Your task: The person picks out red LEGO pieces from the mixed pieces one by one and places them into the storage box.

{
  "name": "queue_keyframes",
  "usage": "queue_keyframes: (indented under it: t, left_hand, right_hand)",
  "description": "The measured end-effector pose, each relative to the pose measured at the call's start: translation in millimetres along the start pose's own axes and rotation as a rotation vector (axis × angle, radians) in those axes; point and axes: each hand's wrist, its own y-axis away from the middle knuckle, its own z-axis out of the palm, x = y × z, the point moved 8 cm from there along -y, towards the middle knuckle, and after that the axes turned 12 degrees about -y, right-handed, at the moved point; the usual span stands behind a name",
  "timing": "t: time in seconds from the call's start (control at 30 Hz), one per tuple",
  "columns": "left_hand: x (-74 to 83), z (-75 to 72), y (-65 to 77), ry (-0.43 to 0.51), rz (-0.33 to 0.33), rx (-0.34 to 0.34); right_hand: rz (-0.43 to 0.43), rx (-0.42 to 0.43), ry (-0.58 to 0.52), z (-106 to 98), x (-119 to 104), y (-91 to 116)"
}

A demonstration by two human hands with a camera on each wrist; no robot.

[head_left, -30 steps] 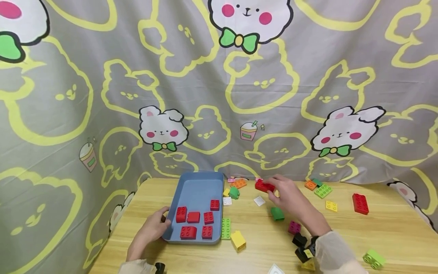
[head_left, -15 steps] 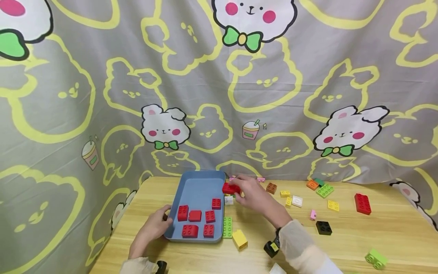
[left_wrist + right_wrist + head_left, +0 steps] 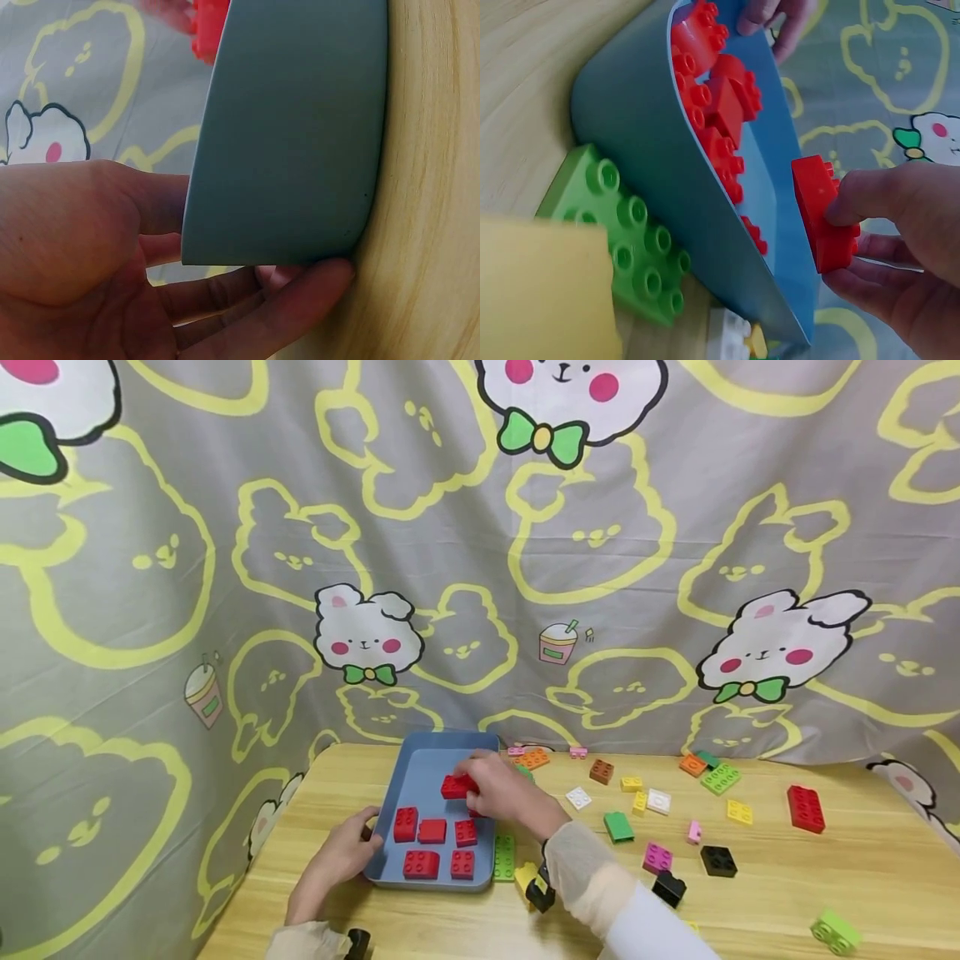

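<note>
A blue-grey tray [image 3: 489, 860] sits on the wooden table, with several red toy bricks [image 3: 422, 864] in its nearer half. At its left side, my left hand [image 3: 341, 857] grips the wall; in the left wrist view one digit passes behind the rim [image 3: 196, 150] and other fingers lie against the outside near the table. Over the tray, my right hand [image 3: 504, 787] pinches a red brick [image 3: 823, 214] between thumb and fingers. That brick hangs above the tray floor, apart from the other bricks. My right hand partly hides a red brick near the right wall.
Against the tray's right side lies a lime-green brick [image 3: 504, 857], and a yellow brick [image 3: 540, 292] stands close by. Loose bricks are scattered to the right, including a red one [image 3: 806, 808], a black one [image 3: 718, 861] and a green one [image 3: 618, 827]. A patterned curtain [image 3: 450, 552] hangs behind the table.
My right hand has carried the red brick leftward from the back of the table, across the tray's right rim, to above the tray. My left hand stays at the tray's left side.
</note>
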Motion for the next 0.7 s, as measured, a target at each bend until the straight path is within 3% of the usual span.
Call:
queue_keyframes:
  t: [0.7]
  left_hand:
    - [2.1, 0.6, -0.7, 0.0, 0.003, 0.012]
  right_hand:
    - [0.009, -0.049, 0.042, 41, -4, -34]
